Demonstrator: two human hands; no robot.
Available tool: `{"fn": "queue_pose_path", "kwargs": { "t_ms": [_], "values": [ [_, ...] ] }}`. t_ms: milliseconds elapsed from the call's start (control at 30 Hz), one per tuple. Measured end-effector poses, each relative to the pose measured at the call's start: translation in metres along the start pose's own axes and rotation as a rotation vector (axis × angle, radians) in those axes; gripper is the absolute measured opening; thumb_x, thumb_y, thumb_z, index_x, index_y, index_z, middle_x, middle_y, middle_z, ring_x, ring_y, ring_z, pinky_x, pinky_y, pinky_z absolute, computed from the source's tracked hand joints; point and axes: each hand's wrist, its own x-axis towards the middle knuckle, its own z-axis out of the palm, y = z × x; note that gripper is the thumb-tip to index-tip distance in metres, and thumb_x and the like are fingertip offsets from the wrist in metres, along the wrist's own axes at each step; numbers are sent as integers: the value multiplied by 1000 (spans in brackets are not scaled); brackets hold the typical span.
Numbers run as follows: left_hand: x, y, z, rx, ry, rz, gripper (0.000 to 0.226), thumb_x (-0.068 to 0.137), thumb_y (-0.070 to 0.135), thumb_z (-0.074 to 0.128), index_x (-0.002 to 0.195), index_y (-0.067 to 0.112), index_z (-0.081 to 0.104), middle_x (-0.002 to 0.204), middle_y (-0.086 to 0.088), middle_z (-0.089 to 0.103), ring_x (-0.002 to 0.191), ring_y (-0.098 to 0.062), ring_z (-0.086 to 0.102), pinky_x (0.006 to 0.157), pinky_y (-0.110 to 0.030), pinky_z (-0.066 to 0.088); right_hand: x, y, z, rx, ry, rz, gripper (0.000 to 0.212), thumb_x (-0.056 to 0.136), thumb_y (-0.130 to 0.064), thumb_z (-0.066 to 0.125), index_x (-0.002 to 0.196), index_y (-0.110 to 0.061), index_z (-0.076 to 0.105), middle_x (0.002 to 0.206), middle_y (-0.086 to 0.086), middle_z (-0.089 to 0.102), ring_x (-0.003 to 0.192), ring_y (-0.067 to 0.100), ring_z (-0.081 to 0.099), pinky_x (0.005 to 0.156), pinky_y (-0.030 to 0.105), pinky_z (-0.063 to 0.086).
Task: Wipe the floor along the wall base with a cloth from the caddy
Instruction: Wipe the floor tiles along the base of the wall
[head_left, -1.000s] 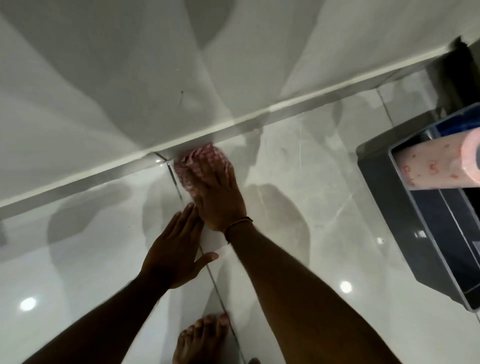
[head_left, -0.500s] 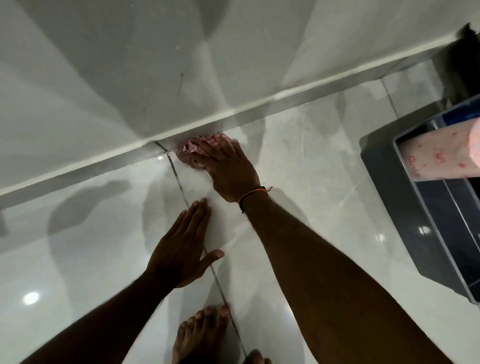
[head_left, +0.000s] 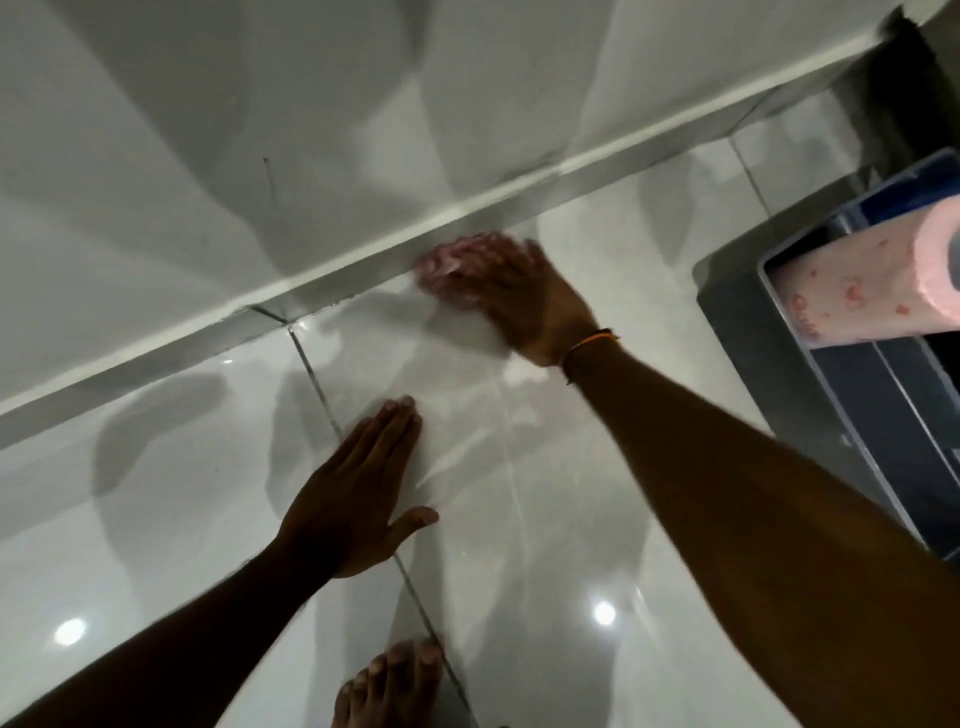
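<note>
My right hand (head_left: 524, 299) presses a pink checked cloth (head_left: 440, 265) flat on the glossy tiled floor (head_left: 182, 519), right against the wall base (head_left: 363, 257). Most of the cloth is hidden under my fingers and blurred by motion. My left hand (head_left: 358, 499) rests flat on the floor nearer to me, fingers together, thumb out, holding nothing. The grey caddy (head_left: 737, 306) stands at the right edge.
A pink patterned paper roll (head_left: 862, 280) lies in the caddy. A dark grout line (head_left: 317, 384) runs from the wall toward my bare foot (head_left: 389, 686) at the bottom. The white wall (head_left: 260, 130) fills the top of the view. A dark corner (head_left: 904, 78) is at upper right.
My right hand has slid the cloth to the right along the wall base, away from the grout line. My left hand has stayed flat on the floor.
</note>
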Motion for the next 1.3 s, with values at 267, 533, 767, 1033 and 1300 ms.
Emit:
{"fn": "queue_pose_path", "kwargs": {
  "t_ms": [267,533,767,1033,1300],
  "values": [
    [49,-3,-10,-33,76,-6,101,96,80,17,164,6,15,175,-12,11,162,-24,4,130,-46,21,-42,133,-24,229,43,674,58,103,-24,43,159,-32,32,176,1,16,163,34,9,128,68,12],
    [57,-8,-9,-1,62,20,98,98,79,19,164,6,16,175,-12,12,162,-25,6,130,-43,17,-9,109,-27,342,215,1087,72,100,-37,28,166,-12,14,176,18,5,163,42,1,133,56,4],
    [57,-9,-6,-42,91,11,96,98,78,21,165,9,15,175,-9,12,162,-25,11,129,-32,7,-23,79,0,321,268,728,54,108,-24,39,162,-21,33,174,8,23,164,33,11,133,56,10],
    [57,-15,-2,-37,96,28,97,97,79,21,166,11,12,176,-8,10,162,-23,8,128,-41,15,-20,119,-11,388,232,982,65,108,-31,31,167,-16,7,177,12,-3,164,36,-7,133,57,-3],
    [38,-12,-12,-62,85,2,98,97,79,21,165,8,13,175,-10,12,162,-23,6,130,-41,18,14,-54,9,301,185,667,61,108,-35,39,164,-14,29,174,19,18,163,43,5,133,59,3]
  ]
}}
